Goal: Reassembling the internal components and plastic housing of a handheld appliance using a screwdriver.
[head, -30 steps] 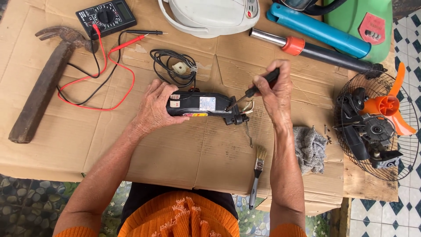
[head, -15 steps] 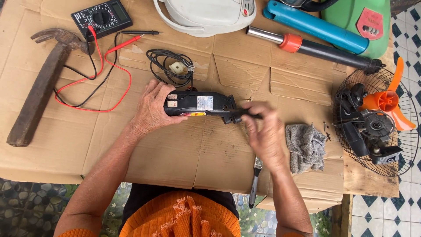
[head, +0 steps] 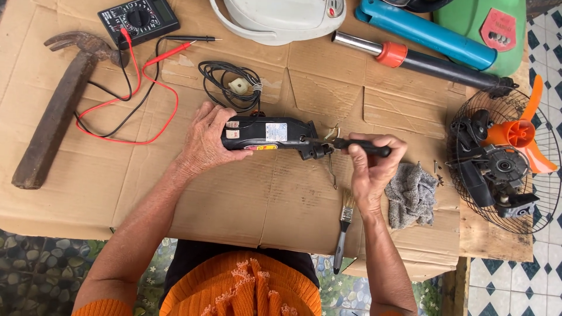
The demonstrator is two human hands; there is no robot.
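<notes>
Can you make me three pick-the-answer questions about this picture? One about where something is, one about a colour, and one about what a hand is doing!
1. Where does the hammer lie?
A. at the left edge of the cardboard
B. on the fan cage
C. under the rag

2. What colour are the fan blades?
A. blue
B. orange
C. white

3. What is the right hand doing?
A. lying flat and empty
B. gripping a screwdriver
C. holding the paintbrush

Answers:
1 A, the hammer lies far left, beside the red and black wires.
2 B, the blades on the fan cage are orange.
3 B, its fingers wrap the dark handle, tip at the black tool that the left hand steadies; the paintbrush lies untouched.
</notes>
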